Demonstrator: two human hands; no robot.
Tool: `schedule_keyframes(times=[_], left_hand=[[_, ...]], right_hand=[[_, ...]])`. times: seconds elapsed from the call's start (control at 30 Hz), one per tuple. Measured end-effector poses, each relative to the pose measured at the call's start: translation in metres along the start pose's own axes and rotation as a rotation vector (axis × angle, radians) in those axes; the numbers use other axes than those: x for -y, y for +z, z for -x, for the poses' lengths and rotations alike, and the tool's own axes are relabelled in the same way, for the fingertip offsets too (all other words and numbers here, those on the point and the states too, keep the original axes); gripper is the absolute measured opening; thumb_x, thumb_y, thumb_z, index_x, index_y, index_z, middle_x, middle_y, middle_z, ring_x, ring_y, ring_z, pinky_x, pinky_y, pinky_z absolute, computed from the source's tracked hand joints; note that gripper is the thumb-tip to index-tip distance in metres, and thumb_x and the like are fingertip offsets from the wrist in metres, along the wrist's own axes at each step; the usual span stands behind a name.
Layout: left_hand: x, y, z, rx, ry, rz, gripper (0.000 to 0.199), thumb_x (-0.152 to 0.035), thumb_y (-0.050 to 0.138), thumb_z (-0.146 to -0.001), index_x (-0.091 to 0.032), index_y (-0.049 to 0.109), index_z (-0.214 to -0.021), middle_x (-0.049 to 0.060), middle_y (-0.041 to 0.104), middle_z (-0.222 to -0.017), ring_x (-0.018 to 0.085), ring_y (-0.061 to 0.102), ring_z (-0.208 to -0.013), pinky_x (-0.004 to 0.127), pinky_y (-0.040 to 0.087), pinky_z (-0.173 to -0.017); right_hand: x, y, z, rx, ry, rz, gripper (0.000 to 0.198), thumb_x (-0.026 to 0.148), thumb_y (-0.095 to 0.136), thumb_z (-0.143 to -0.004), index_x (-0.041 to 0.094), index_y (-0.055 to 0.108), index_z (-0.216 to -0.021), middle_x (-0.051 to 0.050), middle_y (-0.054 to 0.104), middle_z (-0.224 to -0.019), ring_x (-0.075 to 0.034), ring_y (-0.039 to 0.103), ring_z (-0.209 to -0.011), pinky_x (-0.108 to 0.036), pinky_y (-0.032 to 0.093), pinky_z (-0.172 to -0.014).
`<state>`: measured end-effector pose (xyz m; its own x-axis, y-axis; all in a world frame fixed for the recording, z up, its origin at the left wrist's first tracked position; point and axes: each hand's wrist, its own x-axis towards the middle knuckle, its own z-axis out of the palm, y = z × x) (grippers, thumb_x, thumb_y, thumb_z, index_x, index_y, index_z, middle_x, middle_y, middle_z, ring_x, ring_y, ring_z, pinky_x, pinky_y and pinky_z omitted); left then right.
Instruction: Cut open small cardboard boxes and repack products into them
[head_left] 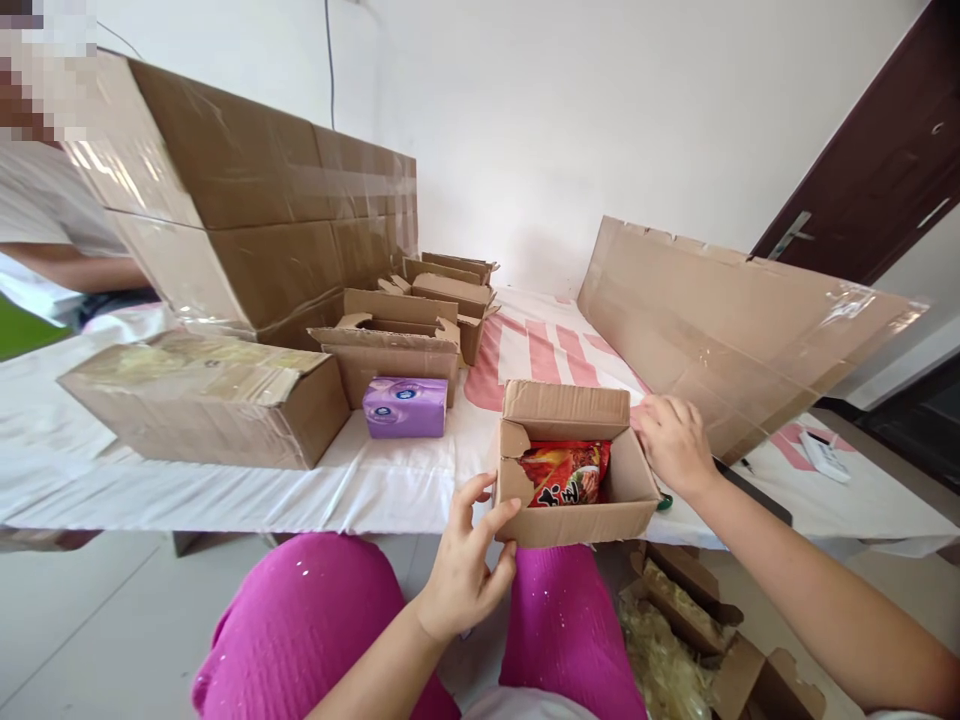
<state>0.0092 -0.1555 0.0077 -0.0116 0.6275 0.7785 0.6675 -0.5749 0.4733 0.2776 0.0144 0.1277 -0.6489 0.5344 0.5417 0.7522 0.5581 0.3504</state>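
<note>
An open cardboard box (577,525) sits at the table's front edge, its back flap standing up. Inside lies a red food packet (566,472) with dark printed characters and a food picture. My left hand (476,560) grips the box's left front corner, fingers on the side wall and thumb low near the front. At the box's right side is my right hand (675,440), its fingers bent over the edge by the back right corner. A purple tissue pack (406,408) rests on the table left of the box.
A taped carton (202,395) and several open boxes (397,350) line the left, beside a tall stack of cartons (262,200). An upright cardboard panel (720,310) stands at right. Opened boxes and clear wrap (667,660) lie on the floor. Another person's arm (75,270) shows far left.
</note>
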Motion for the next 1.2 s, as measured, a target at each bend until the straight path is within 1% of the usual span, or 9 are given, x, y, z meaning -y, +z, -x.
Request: schedule_keyframes(times=[0.23,0.33,0.43,0.5,0.57,0.7,0.97,1.1,1.2], left_hand=[[0.0,0.003,0.0,-0.029,-0.022,-0.005,0.053,-0.002,0.049,-0.081,-0.025,0.044,-0.128,0.015,0.035,-0.138,0.026,0.043,-0.125,0.043,0.048,-0.094],[0.0,0.004,0.0,-0.037,-0.019,0.0,0.053,-0.002,0.05,-0.079,-0.023,0.044,-0.128,0.015,0.035,-0.139,0.026,0.041,-0.127,0.044,0.047,-0.096],[0.001,0.002,-0.001,-0.012,-0.02,-0.001,0.057,-0.002,0.05,-0.077,-0.023,0.043,-0.129,0.015,0.034,-0.14,0.027,0.04,-0.129,0.045,0.047,-0.096],[0.002,0.001,-0.002,0.011,-0.012,-0.009,0.061,-0.002,0.05,-0.075,-0.024,0.042,-0.131,0.015,0.033,-0.14,0.028,0.039,-0.13,0.046,0.047,-0.096],[0.005,-0.001,-0.003,0.033,0.012,-0.018,0.065,-0.003,0.051,-0.074,-0.025,0.039,-0.134,0.016,0.032,-0.14,0.03,0.038,-0.13,0.046,0.047,-0.095],[0.013,-0.001,-0.003,0.01,0.063,-0.041,0.06,-0.006,0.053,-0.079,-0.027,0.039,-0.133,0.016,0.035,-0.137,0.028,0.043,-0.125,0.044,0.05,-0.09],[0.014,-0.009,-0.003,-0.221,0.06,-0.13,0.023,-0.01,0.048,-0.089,-0.024,0.059,-0.104,0.01,0.041,-0.131,0.028,0.043,-0.127,0.052,0.042,-0.103],[0.013,-0.018,-0.007,-0.336,0.053,-0.064,0.026,-0.016,0.057,-0.087,-0.026,0.052,-0.111,0.011,0.04,-0.138,0.03,0.042,-0.133,0.054,0.043,-0.104],[0.014,-0.019,-0.01,-0.21,0.064,0.011,0.042,-0.023,0.061,-0.087,-0.028,0.043,-0.125,0.016,0.031,-0.148,0.034,0.035,-0.139,0.058,0.042,-0.103]], right_hand=[[0.021,-0.022,-0.009,-0.145,-0.113,-0.383,0.025,0.014,0.042,-0.092,0.021,0.066,-0.093,-0.008,0.066,-0.096,-0.021,0.059,-0.092,-0.037,0.049,-0.085],[0.043,-0.023,-0.015,0.177,-0.167,-0.532,0.022,0.021,0.049,-0.092,0.021,0.066,-0.106,-0.007,0.069,-0.103,-0.021,0.063,-0.097,-0.038,0.05,-0.087],[0.058,-0.011,-0.022,0.522,-0.214,-0.516,0.044,0.029,0.067,-0.082,0.019,0.059,-0.124,-0.012,0.064,-0.12,-0.025,0.06,-0.11,-0.04,0.048,-0.094],[0.063,-0.003,-0.027,0.661,-0.239,-0.472,0.059,0.033,0.074,-0.075,0.018,0.057,-0.129,-0.014,0.061,-0.124,-0.027,0.059,-0.113,-0.04,0.047,-0.094],[0.067,0.002,-0.03,0.729,-0.228,-0.405,0.049,0.035,0.075,-0.074,0.019,0.064,-0.119,-0.012,0.064,-0.113,-0.028,0.061,-0.107,-0.04,0.047,-0.089],[0.07,-0.005,-0.032,0.639,-0.22,-0.392,0.012,0.03,0.071,-0.079,0.02,0.07,-0.086,-0.005,0.064,-0.087,-0.023,0.062,-0.091,-0.038,0.046,-0.083],[0.048,-0.054,-0.022,0.044,-0.074,-0.662,0.012,0.024,0.06,-0.085,0.021,0.068,-0.093,-0.007,0.072,-0.098,-0.026,0.065,-0.095,-0.042,0.049,-0.09],[0.048,-0.053,-0.018,0.172,0.021,-1.026,0.026,0.039,0.061,-0.086,0.021,0.063,-0.104,-0.005,0.072,-0.097,-0.023,0.068,-0.087,-0.036,0.055,-0.077],[0.061,-0.034,-0.015,0.326,0.076,-1.042,0.03,0.039,0.06,-0.087,0.02,0.058,-0.109,-0.007,0.072,-0.1,-0.024,0.068,-0.092,-0.037,0.055,-0.079]])
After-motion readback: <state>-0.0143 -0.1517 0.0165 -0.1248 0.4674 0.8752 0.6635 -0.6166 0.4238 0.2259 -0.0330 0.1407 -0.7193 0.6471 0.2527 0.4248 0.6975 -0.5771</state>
